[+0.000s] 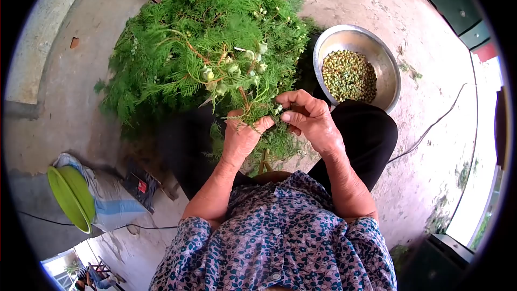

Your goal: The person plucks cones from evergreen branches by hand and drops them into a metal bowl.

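My left hand is closed around the lower stem of a leafy conifer sprig, which carries pale green cones among its scale-like leaves. Beside it, the thumb and forefinger of my right hand pinch at a small green cone on the sprig's right edge; the fingertips partly cover it. Both hands are above my lap. A large heap of cut conifer branches lies just beyond my knees. To its right, a round metal basin contains many small green and yellowish cones.
At the left, a lime-green plastic basin leans against a white and blue sack. A dark cable crosses the concrete floor on the right. Dark green cabinets stand at the upper right. Lower left, part of another person shows.
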